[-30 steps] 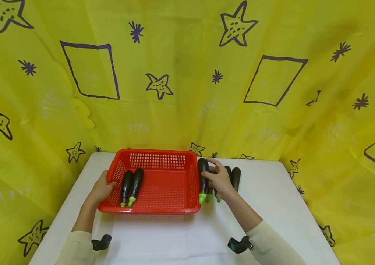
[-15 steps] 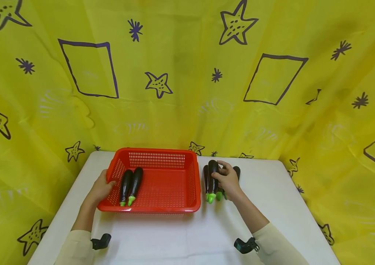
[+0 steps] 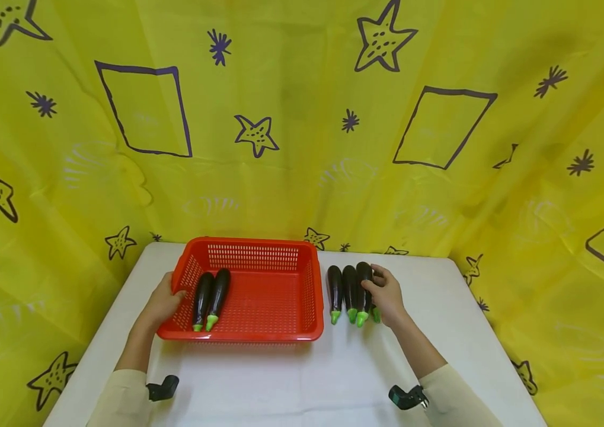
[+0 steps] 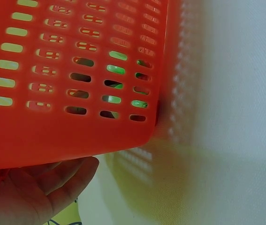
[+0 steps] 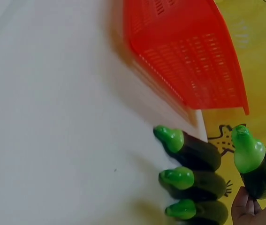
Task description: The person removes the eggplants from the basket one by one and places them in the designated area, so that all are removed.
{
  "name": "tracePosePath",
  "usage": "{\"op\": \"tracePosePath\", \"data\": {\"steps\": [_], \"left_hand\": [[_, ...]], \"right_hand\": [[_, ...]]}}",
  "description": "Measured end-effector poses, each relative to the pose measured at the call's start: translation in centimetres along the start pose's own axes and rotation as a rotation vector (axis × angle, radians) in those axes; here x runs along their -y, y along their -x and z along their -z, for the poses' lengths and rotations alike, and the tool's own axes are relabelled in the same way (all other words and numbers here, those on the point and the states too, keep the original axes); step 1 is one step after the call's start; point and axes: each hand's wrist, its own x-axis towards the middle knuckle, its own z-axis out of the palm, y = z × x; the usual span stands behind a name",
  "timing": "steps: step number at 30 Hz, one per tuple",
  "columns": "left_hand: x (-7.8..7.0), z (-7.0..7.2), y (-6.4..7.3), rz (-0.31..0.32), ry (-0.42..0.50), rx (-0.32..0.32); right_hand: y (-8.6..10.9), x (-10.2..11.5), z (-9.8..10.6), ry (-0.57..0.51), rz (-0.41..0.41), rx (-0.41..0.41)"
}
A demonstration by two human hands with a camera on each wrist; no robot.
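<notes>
Left hand (image 3: 164, 302) gripping red basket (image 3: 264, 305), right hand (image 3: 389, 298) pinching a raised eggplant (image 3: 363, 295), right wrist view catching three resting eggplants (image 5: 204, 184), head view mostly masking one

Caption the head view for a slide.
Left hand grips a red basket holding two eggplants; right hand holds another eggplant.

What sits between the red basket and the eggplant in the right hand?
Two other eggplants, side by side on the white table; it shows in the head view.

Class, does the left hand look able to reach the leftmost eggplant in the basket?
Probably yes, once the left hand releases the basket: the leftmost eggplant lies close by, with nothing covering it.
</notes>
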Motion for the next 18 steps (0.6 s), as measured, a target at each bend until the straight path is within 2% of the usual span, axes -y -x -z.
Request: {"op": "tracePosePath", "data": {"steps": [18], "left_hand": [[-0.1,0.0,0.0,0.002,0.015,0.011]], "right_hand": [[-0.2,-2.6,3.2,0.11,-0.024,-0.146]]}}
